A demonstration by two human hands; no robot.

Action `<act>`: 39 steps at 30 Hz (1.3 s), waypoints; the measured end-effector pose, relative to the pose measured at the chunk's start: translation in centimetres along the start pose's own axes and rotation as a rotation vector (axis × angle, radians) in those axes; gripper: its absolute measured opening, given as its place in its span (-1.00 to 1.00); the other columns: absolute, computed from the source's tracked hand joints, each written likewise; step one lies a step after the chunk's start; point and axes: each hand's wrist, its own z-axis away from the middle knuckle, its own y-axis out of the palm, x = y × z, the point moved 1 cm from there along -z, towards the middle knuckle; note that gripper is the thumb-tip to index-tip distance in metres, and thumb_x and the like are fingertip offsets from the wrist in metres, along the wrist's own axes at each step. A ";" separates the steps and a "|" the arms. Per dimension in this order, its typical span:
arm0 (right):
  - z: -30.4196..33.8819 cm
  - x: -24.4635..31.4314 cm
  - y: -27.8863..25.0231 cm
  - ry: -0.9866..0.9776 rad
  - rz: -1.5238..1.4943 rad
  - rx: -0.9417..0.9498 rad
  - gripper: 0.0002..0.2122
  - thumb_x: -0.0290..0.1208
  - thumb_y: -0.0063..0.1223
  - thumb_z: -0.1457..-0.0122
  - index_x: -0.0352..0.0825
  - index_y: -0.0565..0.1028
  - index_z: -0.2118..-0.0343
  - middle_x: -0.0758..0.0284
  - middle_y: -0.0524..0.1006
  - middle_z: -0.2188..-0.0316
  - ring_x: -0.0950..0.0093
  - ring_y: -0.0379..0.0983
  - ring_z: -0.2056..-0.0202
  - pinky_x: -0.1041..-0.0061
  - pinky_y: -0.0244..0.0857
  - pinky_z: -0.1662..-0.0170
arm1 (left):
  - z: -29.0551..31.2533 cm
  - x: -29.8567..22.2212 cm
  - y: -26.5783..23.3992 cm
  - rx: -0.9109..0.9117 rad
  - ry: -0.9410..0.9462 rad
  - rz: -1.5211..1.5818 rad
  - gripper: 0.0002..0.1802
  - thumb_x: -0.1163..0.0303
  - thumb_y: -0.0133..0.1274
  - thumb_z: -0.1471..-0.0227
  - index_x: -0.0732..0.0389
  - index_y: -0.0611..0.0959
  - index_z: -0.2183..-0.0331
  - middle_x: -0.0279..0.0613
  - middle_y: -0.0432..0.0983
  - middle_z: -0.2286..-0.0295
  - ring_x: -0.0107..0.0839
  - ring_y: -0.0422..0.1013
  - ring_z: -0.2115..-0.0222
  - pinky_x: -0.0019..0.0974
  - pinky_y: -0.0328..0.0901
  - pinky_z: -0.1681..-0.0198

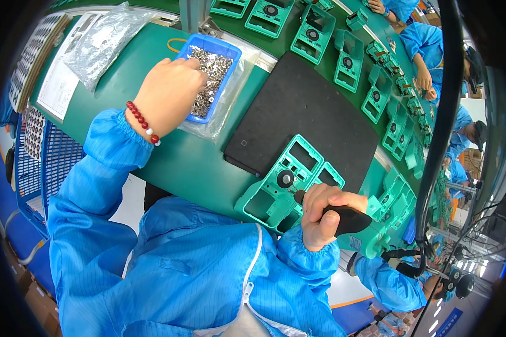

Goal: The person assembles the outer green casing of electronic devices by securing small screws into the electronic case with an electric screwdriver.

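My left hand [166, 92], a red bead bracelet at its wrist, reaches into a blue bin [235, 60] of small metal screws [216, 76]. Its fingers are bent down among the screws; the tips are hidden, so what they pinch does not show. My right hand [319, 216] is wrapped round a black-handled tool [349, 219], screwdriver-like, its working end hard to see. Just beside that hand lies a green plastic housing [262, 197] with a round black speaker [285, 178] fitted in it. The housing rests tilted over the near edge of a black mat [315, 106].
A clear plastic bag [104, 42] and printed sheets lie at the far left. Several green housings [314, 33] line the belt beyond the mat. More green parts [396, 194] stand right of my right hand. A black cable [439, 157] hangs at right. Co-workers [424, 48] sit along the line.
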 end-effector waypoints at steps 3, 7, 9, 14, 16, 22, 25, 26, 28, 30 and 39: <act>0.1 -0.1 0.2 -0.026 -0.024 -0.036 -0.68 -0.18 0.14 -0.24 -0.28 0.28 0.22 0.43 0.31 0.71 0.60 0.18 0.72 0.59 0.03 0.66 | 0.6 -0.3 0.0 -0.215 0.050 0.087 -0.98 0.51 0.09 0.00 0.22 0.60 0.42 -0.14 0.50 0.43 -0.17 0.49 0.29 -0.13 0.32 0.24; 0.0 0.0 0.2 0.031 -0.073 -0.005 -0.67 -0.17 0.16 -0.23 -0.27 0.28 0.22 0.44 0.31 0.71 0.60 0.19 0.71 0.57 0.05 0.64 | 1.2 -1.1 -0.8 -0.312 0.058 0.201 -0.89 0.45 0.11 -0.03 0.22 0.50 0.37 -0.11 0.48 0.44 -0.10 0.46 0.34 -0.10 0.29 0.29; -0.1 -0.2 -0.1 0.044 -0.076 0.011 -0.66 -0.16 0.18 -0.22 -0.26 0.27 0.23 0.44 0.32 0.71 0.60 0.20 0.71 0.56 0.08 0.63 | 1.3 -2.8 -1.9 -0.277 0.021 0.288 -0.86 0.44 0.12 -0.02 0.22 0.48 0.37 -0.11 0.47 0.45 -0.09 0.45 0.36 -0.09 0.28 0.30; 0.1 -0.3 0.0 0.051 -0.063 0.065 -0.64 -0.14 0.21 -0.20 -0.26 0.27 0.26 0.45 0.33 0.71 0.60 0.20 0.71 0.55 0.08 0.62 | 2.4 -7.8 -3.0 -0.211 0.185 0.613 -0.78 0.40 0.23 0.07 0.16 0.47 0.42 -0.18 0.40 0.51 -0.17 0.41 0.45 -0.15 0.23 0.38; -0.1 -0.3 0.1 0.079 -0.058 0.089 -0.63 -0.13 0.21 -0.20 -0.26 0.26 0.27 0.45 0.32 0.72 0.61 0.19 0.72 0.55 0.07 0.62 | 3.5 -10.0 -2.2 -0.161 0.346 0.656 -0.74 0.38 0.29 0.16 0.13 0.49 0.46 -0.25 0.37 0.54 -0.26 0.39 0.49 -0.20 0.20 0.41; 0.0 -0.2 0.7 0.086 -0.057 0.008 -0.64 -0.13 0.18 -0.22 -0.27 0.26 0.25 0.45 0.31 0.72 0.61 0.18 0.71 0.55 0.10 0.60 | 5.8 -15.8 0.9 -0.237 0.665 0.809 -0.83 0.38 0.02 0.03 0.19 0.50 0.33 -0.16 0.50 0.25 -0.32 0.43 0.15 -0.24 0.29 0.01; 0.3 -0.3 0.4 0.039 -0.034 0.009 -0.62 -0.12 0.18 -0.22 -0.28 0.27 0.21 0.45 0.32 0.69 0.61 0.20 0.69 0.54 0.11 0.59 | 6.5 -17.2 1.7 -0.224 0.660 0.797 -0.80 0.40 -0.01 0.00 0.24 0.51 0.28 -0.04 0.51 0.10 -0.22 0.43 0.02 -0.18 0.26 -0.13; 0.3 -0.2 0.3 0.046 -0.007 0.006 -0.62 -0.11 0.17 -0.22 -0.28 0.27 0.20 0.44 0.33 0.69 0.60 0.20 0.69 0.54 0.11 0.59 | 6.6 -17.6 2.1 -0.208 0.649 0.794 -0.81 0.40 -0.01 0.00 0.25 0.52 0.29 -0.04 0.52 0.11 -0.22 0.43 0.02 -0.19 0.26 -0.13; -0.1 0.6 0.4 0.028 0.017 -0.024 -0.61 -0.08 0.15 -0.23 -0.29 0.29 0.18 0.43 0.33 0.69 0.58 0.21 0.69 0.53 0.12 0.60 | 6.6 -18.0 2.2 -0.196 0.637 0.787 -0.81 0.40 -0.01 0.00 0.25 0.52 0.29 -0.05 0.52 0.11 -0.23 0.43 0.02 -0.19 0.26 -0.13; -0.1 0.7 0.4 -0.014 0.020 -0.036 -0.60 -0.07 0.15 -0.23 -0.29 0.29 0.18 0.43 0.33 0.69 0.58 0.20 0.69 0.54 0.12 0.61 | 6.5 -18.0 1.9 -0.205 0.628 0.745 -0.81 0.39 -0.01 0.00 0.24 0.52 0.30 -0.06 0.53 0.11 -0.24 0.43 0.02 -0.19 0.25 -0.14; -0.9 -0.2 0.7 0.112 -0.055 -0.004 -0.62 -0.16 0.21 -0.20 -0.31 0.29 0.21 0.43 0.31 0.71 0.58 0.18 0.70 0.53 0.10 0.59 | 6.8 -18.6 2.4 -0.165 0.477 0.936 -0.79 0.36 0.09 0.03 0.24 0.52 0.32 -0.15 0.54 0.18 -0.22 0.45 0.07 -0.15 0.26 -0.06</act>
